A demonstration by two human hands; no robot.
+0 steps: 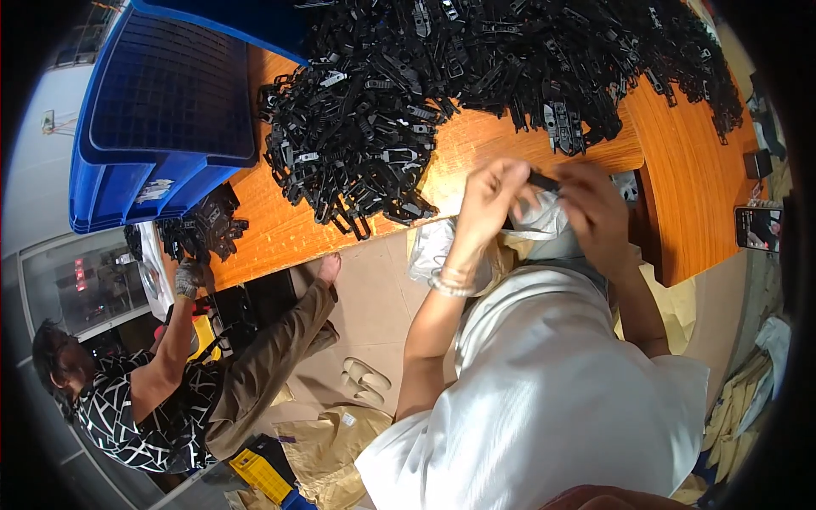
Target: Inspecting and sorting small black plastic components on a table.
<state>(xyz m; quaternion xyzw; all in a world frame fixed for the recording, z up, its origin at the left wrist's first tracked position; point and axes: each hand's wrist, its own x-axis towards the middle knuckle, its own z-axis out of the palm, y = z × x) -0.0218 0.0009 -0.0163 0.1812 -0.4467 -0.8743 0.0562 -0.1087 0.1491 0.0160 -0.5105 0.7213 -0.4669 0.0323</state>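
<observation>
My left hand (493, 197), a beaded bracelet at its wrist, pinches one end of a small black plastic part (543, 181) just off the table's front edge. At the part's other end, the fingers of my right hand (600, 219) are closed on it, somewhat blurred by motion. The part's details are too small to make out. Ahead of both hands lies a big heap of black plastic clips (544, 59) with some silvery pieces among them. A second mound of such clips (353, 140) spreads to the left on the wooden table (476, 136).
A blue plastic crate (170, 93) stands at the table's left end, with more black parts (204, 225) beside it. A co-worker (153, 391) with a gloved hand sits there. Slippers (367, 378) and brown paper (331, 450) lie on the floor. A phone (758, 229) is at the right.
</observation>
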